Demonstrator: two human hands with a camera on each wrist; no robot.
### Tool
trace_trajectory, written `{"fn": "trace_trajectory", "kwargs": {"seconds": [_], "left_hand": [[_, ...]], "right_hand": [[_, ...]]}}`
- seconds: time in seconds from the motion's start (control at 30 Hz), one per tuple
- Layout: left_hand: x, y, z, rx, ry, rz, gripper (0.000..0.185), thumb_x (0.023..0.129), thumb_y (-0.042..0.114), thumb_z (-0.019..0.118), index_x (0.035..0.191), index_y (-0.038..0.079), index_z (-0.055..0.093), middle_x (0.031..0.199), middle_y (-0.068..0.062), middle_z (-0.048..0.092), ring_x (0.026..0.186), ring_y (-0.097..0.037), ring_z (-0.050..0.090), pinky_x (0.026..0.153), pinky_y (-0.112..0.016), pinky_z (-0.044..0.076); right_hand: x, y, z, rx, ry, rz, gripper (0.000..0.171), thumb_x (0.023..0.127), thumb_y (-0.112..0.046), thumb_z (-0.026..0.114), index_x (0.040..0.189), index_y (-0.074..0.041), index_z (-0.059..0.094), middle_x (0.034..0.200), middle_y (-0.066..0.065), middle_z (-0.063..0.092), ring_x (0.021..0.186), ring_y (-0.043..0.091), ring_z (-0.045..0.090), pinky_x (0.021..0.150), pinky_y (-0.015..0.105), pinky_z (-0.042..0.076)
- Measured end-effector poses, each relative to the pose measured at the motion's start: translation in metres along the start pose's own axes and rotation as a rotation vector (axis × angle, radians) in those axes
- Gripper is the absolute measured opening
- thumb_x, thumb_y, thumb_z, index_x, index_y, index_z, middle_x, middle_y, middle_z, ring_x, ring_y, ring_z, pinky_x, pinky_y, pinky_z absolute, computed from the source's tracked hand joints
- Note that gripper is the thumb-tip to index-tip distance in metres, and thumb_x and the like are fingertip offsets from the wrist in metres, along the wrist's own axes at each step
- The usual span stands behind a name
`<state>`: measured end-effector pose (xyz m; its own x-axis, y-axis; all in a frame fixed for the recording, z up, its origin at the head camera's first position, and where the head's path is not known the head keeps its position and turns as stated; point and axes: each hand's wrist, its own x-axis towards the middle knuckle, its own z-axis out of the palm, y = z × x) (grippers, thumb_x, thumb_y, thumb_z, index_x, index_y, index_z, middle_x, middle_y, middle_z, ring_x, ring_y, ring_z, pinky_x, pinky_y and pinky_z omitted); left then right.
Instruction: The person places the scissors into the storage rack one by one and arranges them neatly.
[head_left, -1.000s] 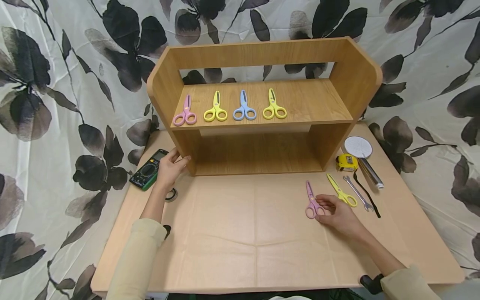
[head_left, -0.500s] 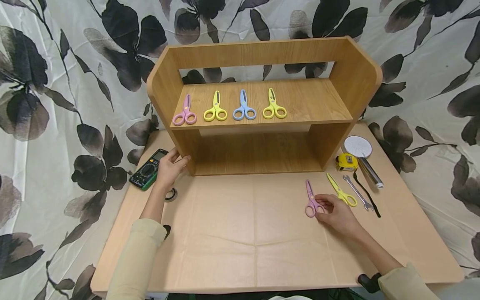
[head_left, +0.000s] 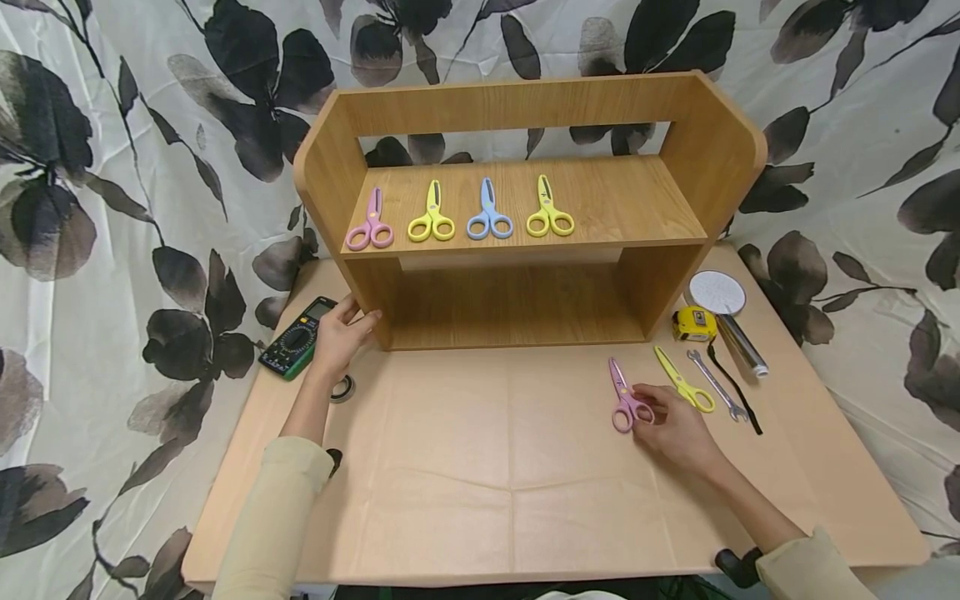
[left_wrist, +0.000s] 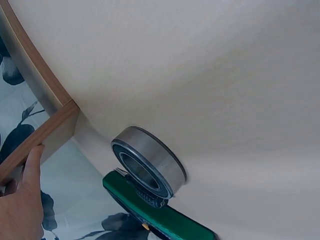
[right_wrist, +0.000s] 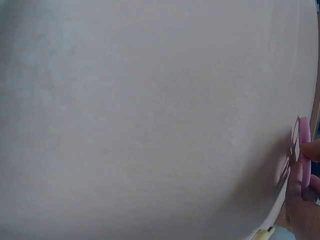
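Observation:
My right hand (head_left: 678, 429) pinches a pair of pink scissors (head_left: 623, 400) by one finger loop, blades pointing away, over the right front of the table. In the right wrist view the pink scissors (right_wrist: 305, 150) show edge-on at the right border, their shadow beside them. At the lower left corner of a wooden shelf (head_left: 517, 337), my left hand (head_left: 343, 337) grips the side panel. The left wrist view has its finger (left_wrist: 33, 167) against the panel's edge. On the upper board lie pink scissors (head_left: 370, 223), yellow scissors (head_left: 431, 215), blue scissors (head_left: 489, 212) and more yellow scissors (head_left: 549, 208).
Left of the shelf lie a multimeter (head_left: 296, 340) and a ring-shaped bearing (left_wrist: 150, 162). On the right are yellow scissors (head_left: 684, 382), a wrench (head_left: 716, 385), a black strip (head_left: 735, 387), a tape measure (head_left: 694, 323) and a round white-headed tool with a metal handle (head_left: 717, 293).
The pink scissors in my right hand have turned slightly, their handles shifting a little right and away from me. My left hand has stayed at the shelf.

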<state>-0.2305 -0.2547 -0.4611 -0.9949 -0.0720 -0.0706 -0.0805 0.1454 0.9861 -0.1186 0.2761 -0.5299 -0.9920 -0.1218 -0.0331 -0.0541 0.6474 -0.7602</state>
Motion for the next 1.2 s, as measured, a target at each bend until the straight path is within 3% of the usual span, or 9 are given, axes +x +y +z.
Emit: {"fn": "trace_trajectory", "kwargs": {"seconds": [0.17,0.3,0.47,0.83,1.03,1.2], "left_hand": [[0.001,-0.001,0.000,-0.009,-0.001,0.000,0.072,0.102,0.011,0.064,0.165,0.017,0.030,0.168,-0.012,0.037,0.147,-0.036,0.047,0.115,-0.057,0.046],[0.002,-0.001,0.000,-0.003,-0.001,0.005,0.072,0.101,0.012,0.064,0.165,0.017,0.030,0.168,-0.012,0.037,0.147,-0.036,0.048,0.114,-0.057,0.047],[0.002,-0.001,0.000,0.009,0.004,0.008,0.071,0.101,0.014,0.066,0.164,0.017,0.033,0.167,-0.012,0.039,0.145,-0.035,0.049,0.113,-0.057,0.049],[0.001,0.000,0.002,-0.003,0.001,0.009,0.070,0.101,0.014,0.065,0.164,0.016,0.033,0.167,-0.011,0.039,0.145,-0.036,0.049,0.113,-0.058,0.048],[-0.007,0.014,0.004,-0.018,-0.014,-0.013,0.071,0.101,0.007,0.063,0.164,0.011,0.031,0.168,-0.015,0.036,0.146,-0.038,0.047,0.115,-0.059,0.045],[-0.014,0.025,0.006,0.000,-0.024,-0.013,0.070,0.101,0.007,0.063,0.164,0.009,0.032,0.167,-0.017,0.036,0.146,-0.040,0.046,0.115,-0.061,0.044]], "right_hand": [[-0.001,0.004,-0.001,-0.007,0.014,0.004,0.056,0.087,0.002,0.075,0.139,0.008,0.058,0.131,0.031,0.063,0.114,0.042,0.068,0.093,0.042,0.062],[-0.003,0.005,-0.001,-0.001,0.028,-0.001,0.053,0.087,0.000,0.076,0.136,0.008,0.061,0.125,0.030,0.068,0.109,0.039,0.071,0.086,0.029,0.064],[-0.005,0.004,-0.001,-0.017,0.048,-0.004,0.048,0.087,-0.004,0.079,0.132,0.006,0.067,0.116,0.023,0.073,0.099,0.032,0.072,0.074,0.016,0.058],[-0.011,0.005,0.000,-0.018,0.069,0.006,0.046,0.086,-0.005,0.081,0.130,0.003,0.069,0.116,0.022,0.072,0.101,0.032,0.071,0.075,0.014,0.056],[-0.013,-0.003,-0.007,0.027,0.052,0.029,0.050,0.086,-0.007,0.082,0.133,0.001,0.067,0.115,0.021,0.074,0.097,0.022,0.070,0.075,0.014,0.057],[-0.016,-0.022,-0.017,0.047,0.068,-0.049,0.048,0.085,-0.004,0.083,0.130,0.000,0.069,0.119,0.020,0.073,0.097,0.015,0.071,0.078,0.012,0.058]]}}
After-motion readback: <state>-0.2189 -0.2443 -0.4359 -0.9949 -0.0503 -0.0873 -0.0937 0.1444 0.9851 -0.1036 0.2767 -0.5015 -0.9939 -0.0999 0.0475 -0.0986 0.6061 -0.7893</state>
